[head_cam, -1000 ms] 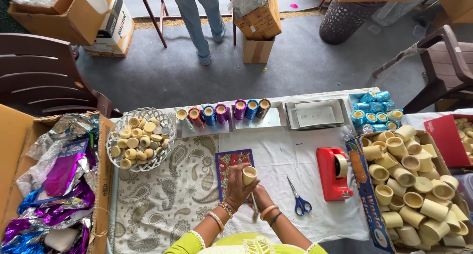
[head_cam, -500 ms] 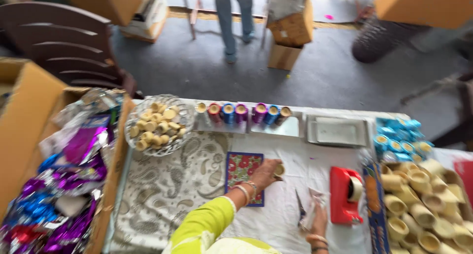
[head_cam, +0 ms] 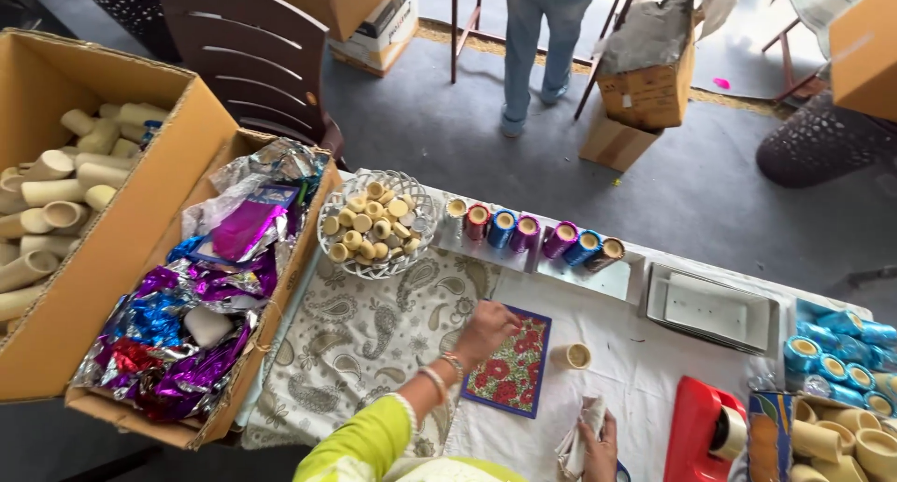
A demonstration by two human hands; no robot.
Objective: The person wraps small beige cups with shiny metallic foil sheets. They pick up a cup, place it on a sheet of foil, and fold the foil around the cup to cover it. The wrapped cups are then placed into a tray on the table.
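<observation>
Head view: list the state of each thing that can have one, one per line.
Left hand: open, fingertips on the floral card.
Right hand: shut on crumpled cloth.
Bare tube: on its side, apart from both hands.
Basket: filled with caps.
Foil box: open, full.

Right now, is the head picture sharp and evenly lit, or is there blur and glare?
Head view: mostly sharp, daylight from the top; crinkled shiny foil wrappers throw small glints; left hand on the red floral card is clear; right hand is cropped at the bottom edge.
</observation>
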